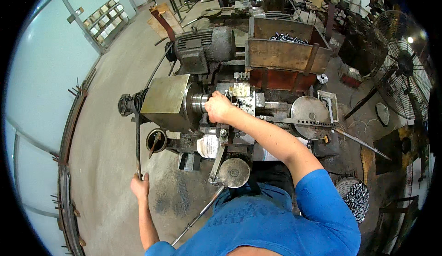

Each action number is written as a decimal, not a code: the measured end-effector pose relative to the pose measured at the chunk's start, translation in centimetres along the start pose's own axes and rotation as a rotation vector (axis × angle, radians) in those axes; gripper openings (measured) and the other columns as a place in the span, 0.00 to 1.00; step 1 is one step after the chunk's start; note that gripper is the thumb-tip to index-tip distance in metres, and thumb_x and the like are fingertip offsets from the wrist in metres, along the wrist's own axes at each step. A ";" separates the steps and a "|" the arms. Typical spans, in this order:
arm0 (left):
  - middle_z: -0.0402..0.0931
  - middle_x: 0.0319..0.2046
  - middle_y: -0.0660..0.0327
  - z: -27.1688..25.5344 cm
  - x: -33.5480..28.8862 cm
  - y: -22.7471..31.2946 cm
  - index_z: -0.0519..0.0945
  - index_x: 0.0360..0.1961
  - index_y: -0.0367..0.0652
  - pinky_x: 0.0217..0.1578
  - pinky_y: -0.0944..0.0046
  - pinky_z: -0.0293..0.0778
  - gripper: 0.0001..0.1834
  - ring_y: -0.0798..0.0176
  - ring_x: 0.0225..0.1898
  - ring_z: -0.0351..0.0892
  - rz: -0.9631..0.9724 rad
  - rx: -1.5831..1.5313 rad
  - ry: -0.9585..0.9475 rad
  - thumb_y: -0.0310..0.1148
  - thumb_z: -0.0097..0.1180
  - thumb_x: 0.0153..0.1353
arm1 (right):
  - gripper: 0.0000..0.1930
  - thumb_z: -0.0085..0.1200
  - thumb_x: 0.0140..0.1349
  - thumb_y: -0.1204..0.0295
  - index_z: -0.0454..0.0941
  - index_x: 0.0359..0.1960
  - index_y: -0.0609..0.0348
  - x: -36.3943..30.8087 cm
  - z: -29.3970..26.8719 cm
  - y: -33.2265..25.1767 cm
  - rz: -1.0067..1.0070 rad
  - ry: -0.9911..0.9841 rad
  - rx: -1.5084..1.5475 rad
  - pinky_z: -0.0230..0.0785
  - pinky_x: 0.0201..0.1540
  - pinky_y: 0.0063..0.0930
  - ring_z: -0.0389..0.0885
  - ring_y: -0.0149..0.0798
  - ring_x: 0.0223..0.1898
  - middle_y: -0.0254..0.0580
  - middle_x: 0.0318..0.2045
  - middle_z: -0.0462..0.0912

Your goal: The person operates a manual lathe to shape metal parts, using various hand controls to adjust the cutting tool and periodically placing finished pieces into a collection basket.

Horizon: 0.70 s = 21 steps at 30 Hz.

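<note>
The right hand (217, 108) is closed at the shiny round chuck (199, 103) in the middle of the frame. The left hand (139, 185), lower left, grips a long dark lever (137, 145). Above sit a big grey motor (205, 46) and a wooden box (287, 53) of metal parts. A large fan (403, 69) stands at the right. The floor (110, 132) is grey concrete.
</note>
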State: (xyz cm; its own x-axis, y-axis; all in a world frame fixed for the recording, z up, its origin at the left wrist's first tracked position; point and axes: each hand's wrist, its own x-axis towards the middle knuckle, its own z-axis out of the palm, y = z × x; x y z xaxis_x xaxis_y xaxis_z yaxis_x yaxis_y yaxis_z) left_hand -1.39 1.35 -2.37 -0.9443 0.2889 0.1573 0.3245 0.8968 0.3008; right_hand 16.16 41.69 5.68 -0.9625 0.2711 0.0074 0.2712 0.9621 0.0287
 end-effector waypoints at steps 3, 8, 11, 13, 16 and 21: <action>0.72 0.14 0.50 -1.9 1.3 1.9 0.73 0.23 0.34 0.19 0.59 0.72 0.16 0.54 0.16 0.76 -0.023 -0.154 -0.233 0.38 0.62 0.47 | 0.09 0.51 0.42 0.69 0.81 0.24 0.55 -1.7 -0.6 0.6 0.031 0.049 -0.062 0.56 0.56 0.37 0.76 0.46 0.40 0.46 0.29 0.81; 0.73 0.15 0.56 -0.7 3.9 -0.6 0.74 0.31 0.30 0.18 0.63 0.73 0.11 0.62 0.16 0.76 -0.067 -0.654 -0.504 0.28 0.56 0.52 | 0.11 0.55 0.36 0.64 0.81 0.19 0.59 -6.6 -7.7 5.8 0.110 0.283 0.110 0.57 0.55 0.39 0.75 0.45 0.41 0.49 0.26 0.79; 0.74 0.17 0.56 0.6 5.0 0.5 0.74 0.33 0.29 0.19 0.63 0.74 0.09 0.62 0.17 0.76 -0.032 -0.746 -0.503 0.25 0.54 0.53 | 0.14 0.57 0.38 0.64 0.81 0.29 0.55 -8.6 -10.2 12.7 0.376 0.396 0.099 0.58 0.54 0.42 0.70 0.51 0.47 0.54 0.40 0.76; 0.74 0.18 0.55 1.2 5.8 0.8 0.74 0.33 0.28 0.20 0.63 0.74 0.09 0.62 0.17 0.76 0.085 -0.684 -0.459 0.25 0.54 0.53 | 0.23 0.58 0.40 0.64 0.76 0.43 0.52 -9.8 -9.3 14.8 0.481 0.796 -0.203 0.58 0.54 0.46 0.65 0.57 0.51 0.57 0.52 0.66; 0.72 0.19 0.59 2.0 5.9 -0.2 0.74 0.33 0.29 0.20 0.65 0.72 0.12 0.65 0.19 0.73 0.023 -0.818 -0.426 0.30 0.57 0.54 | 0.30 0.55 0.35 0.68 0.72 0.49 0.52 -13.9 -8.8 12.4 0.336 0.771 0.175 0.60 0.55 0.44 0.66 0.59 0.52 0.60 0.55 0.64; 0.64 0.13 0.61 2.9 6.2 -4.2 0.70 0.34 0.34 0.16 0.61 0.66 0.12 0.65 0.13 0.64 -0.159 -0.838 -0.422 0.31 0.56 0.57 | 0.26 0.55 0.35 0.69 0.75 0.42 0.60 -24.0 1.8 7.3 0.392 0.814 0.564 0.64 0.53 0.40 0.69 0.56 0.52 0.60 0.54 0.67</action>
State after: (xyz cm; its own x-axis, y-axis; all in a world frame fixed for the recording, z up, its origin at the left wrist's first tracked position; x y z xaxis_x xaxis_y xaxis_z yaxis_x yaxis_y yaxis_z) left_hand -8.77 0.35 -5.39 -0.8691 0.4284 -0.2471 -0.0309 0.4516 0.8917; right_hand 41.20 42.31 3.92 -0.4617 0.6646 0.5875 0.3227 0.7428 -0.5867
